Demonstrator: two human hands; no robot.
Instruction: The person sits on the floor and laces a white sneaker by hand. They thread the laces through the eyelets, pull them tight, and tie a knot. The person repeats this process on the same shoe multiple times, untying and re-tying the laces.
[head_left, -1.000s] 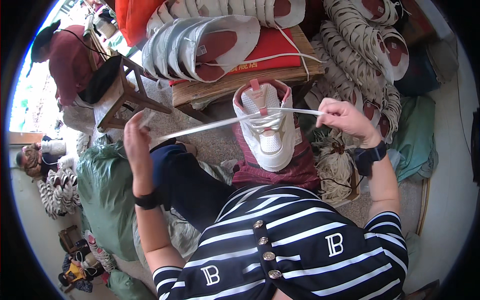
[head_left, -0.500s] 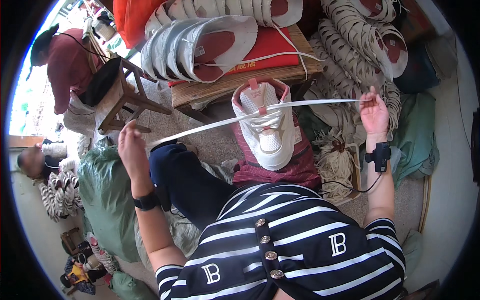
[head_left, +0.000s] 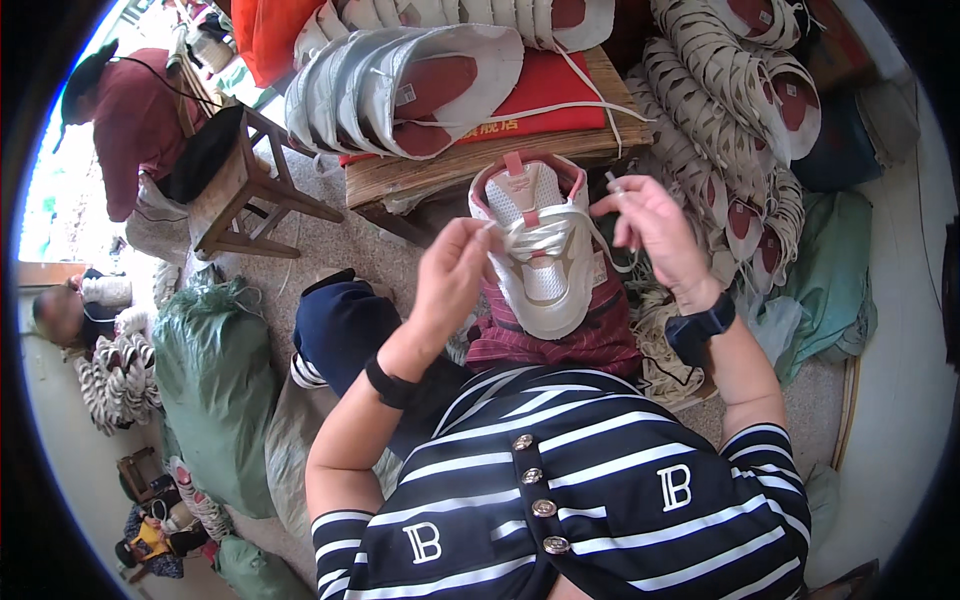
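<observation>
A white and beige sneaker [head_left: 543, 284] with pink lining rests on maroon striped cloth [head_left: 600, 345] over my lap, its toe toward me. A white shoelace [head_left: 545, 238] crosses its tongue through the upper eyelets. At the shoe's left side, my left hand [head_left: 452, 275] is closed in a pinch on the lace near the eyelets. My right hand [head_left: 660, 238] is up to the right of the shoe, thumb and finger closed near the lace's tip; a slack loop of lace hangs between this hand and the shoe.
Ahead, a wooden bench [head_left: 400, 190] carries nested white shoe uppers [head_left: 400, 95] on a red bag. More strung uppers [head_left: 710, 100] are piled at right, above a box of loose laces [head_left: 670, 350]. Left are a green sack [head_left: 215, 390], a wooden stool [head_left: 225, 200] and a seated person [head_left: 140, 130].
Both hands have come inward from wide apart to beside the shoe. The lace, stretched taut to both sides before, is now slack and looped by the eyelets.
</observation>
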